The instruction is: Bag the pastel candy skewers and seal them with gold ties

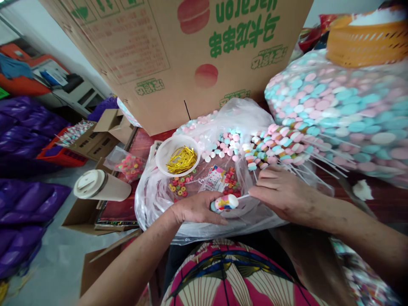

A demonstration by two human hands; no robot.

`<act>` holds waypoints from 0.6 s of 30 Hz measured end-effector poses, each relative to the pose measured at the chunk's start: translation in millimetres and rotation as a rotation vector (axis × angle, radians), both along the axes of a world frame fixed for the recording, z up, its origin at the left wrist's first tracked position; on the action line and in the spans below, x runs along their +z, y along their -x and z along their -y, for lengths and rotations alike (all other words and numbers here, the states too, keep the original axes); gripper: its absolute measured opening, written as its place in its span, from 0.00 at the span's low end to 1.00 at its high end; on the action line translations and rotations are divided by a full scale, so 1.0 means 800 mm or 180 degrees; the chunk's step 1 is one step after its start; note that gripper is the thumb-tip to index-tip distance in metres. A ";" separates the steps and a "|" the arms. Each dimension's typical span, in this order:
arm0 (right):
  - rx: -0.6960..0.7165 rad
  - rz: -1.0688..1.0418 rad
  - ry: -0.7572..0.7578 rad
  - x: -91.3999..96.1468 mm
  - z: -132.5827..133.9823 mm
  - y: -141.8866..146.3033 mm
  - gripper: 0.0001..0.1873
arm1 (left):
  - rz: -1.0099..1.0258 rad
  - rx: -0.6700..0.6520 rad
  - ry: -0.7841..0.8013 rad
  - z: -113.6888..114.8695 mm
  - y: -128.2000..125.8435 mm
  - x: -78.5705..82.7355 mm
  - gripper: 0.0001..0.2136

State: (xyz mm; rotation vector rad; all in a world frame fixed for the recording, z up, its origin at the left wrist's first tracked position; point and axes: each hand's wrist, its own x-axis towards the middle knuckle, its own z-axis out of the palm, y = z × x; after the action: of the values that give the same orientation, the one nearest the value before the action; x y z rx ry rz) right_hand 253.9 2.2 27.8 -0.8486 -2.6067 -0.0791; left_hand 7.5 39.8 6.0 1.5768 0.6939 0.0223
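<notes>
Between the thumb and fingers of my left hand is a marshmallow skewer in a printed clear wrapper. My right hand pinches its white stick on the right. Just beyond the hands, a stack of printed wrappers lies on a clear plastic bag spread over the table. Coloured ring candies are scattered on the plastic, left of the wrappers. Behind my right hand lies a pile of unwrapped marshmallow skewers, sticks pointing right. A white bowl holds gold twist ties.
A large cardboard carton rises behind the work area. To the right bulges a big clear bag of pastel marshmallows, with an orange basket on top. A white tumbler and a bag of ring candies are on the left.
</notes>
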 end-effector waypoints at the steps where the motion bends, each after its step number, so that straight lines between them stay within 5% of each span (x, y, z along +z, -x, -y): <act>1: -0.0006 -0.0037 0.0073 -0.004 0.001 0.002 0.14 | -0.0016 0.0030 -0.0037 0.001 -0.002 0.000 0.14; 7: -0.0171 0.0149 -0.0049 -0.001 -0.010 0.006 0.13 | 0.0061 0.0069 0.0186 0.002 -0.012 -0.002 0.12; 13: 0.0212 -0.0001 -0.0047 0.020 -0.022 0.007 0.16 | -0.0089 -0.0792 0.1351 0.003 -0.012 -0.004 0.18; 18: 0.0396 -0.0200 0.0507 -0.009 -0.011 0.022 0.16 | -0.0295 -0.0254 0.1379 0.007 -0.016 -0.009 0.17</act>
State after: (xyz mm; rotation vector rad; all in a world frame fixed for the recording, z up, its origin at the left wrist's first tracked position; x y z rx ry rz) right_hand 236.1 10.9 20.3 -0.7265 -2.6255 0.1888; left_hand 20.5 33.8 -0.9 1.1918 0.6560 -0.2467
